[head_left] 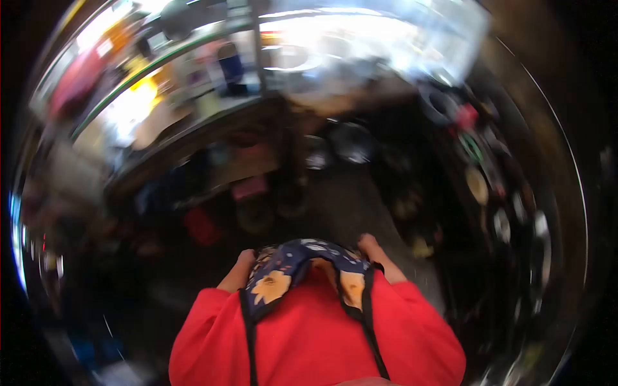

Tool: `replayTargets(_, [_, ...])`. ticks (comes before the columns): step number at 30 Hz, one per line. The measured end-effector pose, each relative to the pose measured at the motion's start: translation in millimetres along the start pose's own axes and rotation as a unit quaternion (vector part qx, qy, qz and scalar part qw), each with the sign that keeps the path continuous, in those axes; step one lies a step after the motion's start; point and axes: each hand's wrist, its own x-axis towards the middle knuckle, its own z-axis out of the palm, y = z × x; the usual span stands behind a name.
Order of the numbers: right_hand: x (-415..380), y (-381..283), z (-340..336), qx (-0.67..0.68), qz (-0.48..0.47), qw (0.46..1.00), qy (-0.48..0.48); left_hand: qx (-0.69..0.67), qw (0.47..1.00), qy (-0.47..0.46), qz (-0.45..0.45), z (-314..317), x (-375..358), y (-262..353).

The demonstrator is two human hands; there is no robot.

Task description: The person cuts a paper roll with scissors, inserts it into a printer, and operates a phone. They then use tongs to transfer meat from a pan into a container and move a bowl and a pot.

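Observation:
A dark blue apron point(299, 254) with large yellow-orange flowers and black edging hangs over the front of my red top point(302, 347). At the apron's left edge is my left hand point(244, 260), low beside my body. My right hand point(369, 246) is out past the right edge of the apron, with a dark band at the wrist side. Both hands are small and blurred here, and their fingers are hidden, so I cannot tell whether either one grips anything.
Ahead on the left stands a glass-fronted shelf point(167, 61) with packets and containers. Metal pots point(351, 141) sit low ahead, below a bright, cluttered counter. Dishes and utensils line a rack point(479, 164) on the right. The dark floor point(344, 202) runs forward between them.

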Motion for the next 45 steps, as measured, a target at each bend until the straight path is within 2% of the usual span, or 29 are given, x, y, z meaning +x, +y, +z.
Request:
replayTargets(2, [-65,59,-4,0.056,0.128,0.990,0.015,-0.031,0.999,0.024,0.019,0,-12,72])
replayTargets(3, [-60,86,-27,0.128,0.204,0.970,0.039,-0.011,0.997,0.058,0.058,9,51,98])
replayTargets(4, [-97,105,-38,0.192,0.277,0.941,0.037,0.000,0.994,0.072,0.081,23,69,106])
replayTargets(5, [-122,124,-32,0.210,0.301,0.929,0.041,0.019,0.993,0.058,0.103,18,69,124])
replayTargets(7, [-161,158,3,0.199,0.354,0.914,-0.005,-0.048,0.985,0.014,0.163,3,51,148])
replayTargets(8, [-178,168,24,0.245,0.391,0.887,-0.013,-0.028,0.988,-0.007,0.155,3,52,160])
replayTargets(9, [-203,165,28,0.258,0.398,0.880,-0.016,-0.014,0.987,-0.015,0.160,19,61,165])
replayTargets(11, [-216,145,9,0.307,0.451,0.838,-0.033,0.059,0.987,-0.056,0.135,34,126,181])
replayTargets(16, [-207,126,30,0.414,0.421,0.807,-0.016,0.140,0.964,-0.093,0.205,24,203,250])
replayTargets(18, [-201,158,39,0.435,0.417,0.798,-0.009,0.166,0.952,-0.104,0.236,21,224,291])
replayTargets(20, [-168,196,79,0.318,0.308,0.897,0.007,0.187,0.939,-0.116,0.264,10,256,329])
replayTargets(21, [-167,197,61,0.325,0.320,0.890,0.011,0.111,0.941,-0.130,0.293,2,274,348])
replayTargets(22, [-166,199,31,0.350,0.371,0.859,0.053,0.034,0.936,-0.144,0.319,-5,293,366])
replayTargets(23, [-160,207,7,0.372,0.419,0.823,0.095,0.062,0.945,-0.153,0.283,-13,292,405])
replayTargets(24, [-163,249,-26,0.395,0.422,0.807,0.121,0.093,0.951,-0.161,0.247,-32,274,460])
replayTargets(25, [-155,262,-38,0.425,0.425,0.785,0.152,0.124,0.954,-0.171,0.212,-57,245,523])
replayTargets(26, [-149,274,-48,0.428,0.433,0.778,0.157,0.060,0.945,-0.192,0.258,-65,249,558])
replayTargets(27, [-142,291,-63,0.438,0.434,0.753,0.230,0.061,0.941,-0.196,0.268,-61,260,592])
replayTargets(28, [-135,312,-81,0.445,0.428,0.726,0.303,-0.006,0.942,-0.229,0.247,-58,269,626])
replayTargets(29, [-131,333,-98,0.443,0.431,0.722,0.310,-0.071,0.937,-0.261,0.222,-56,278,659])
replayTargets(31, [-144,378,-158,0.365,0.469,0.694,0.406,-0.174,0.904,-0.308,0.240,-58,255,751])
replayTargets(32, [-144,396,-175,0.369,0.468,0.690,0.411,-0.202,0.892,-0.325,0.241,-58,245,791])
replayTargets(34, [-153,444,-203,0.283,0.471,0.657,0.517,-0.238,0.864,-0.365,0.253,-49,227,871])
replayTargets(37, [-174,500,-245,0.135,0.556,0.617,0.540,-0.299,0.823,-0.424,0.231,-30,196,984])
replayTargets(39, [-188,550,-275,0.142,0.562,0.630,0.517,-0.333,0.794,-0.472,0.190,-6,198,1073])
replayTargets(41, [-189,576,-285,0.156,0.571,0.640,0.490,-0.394,0.714,-0.553,0.174,16,206,1135])
replayTargets(43, [-186,592,-297,0.247,0.579,0.676,0.383,-0.429,0.720,-0.529,0.131,26,196,1191])
replayTargets(45, [-191,618,-313,0.258,0.574,0.684,0.369,-0.439,0.730,-0.512,0.111,24,182,1256])
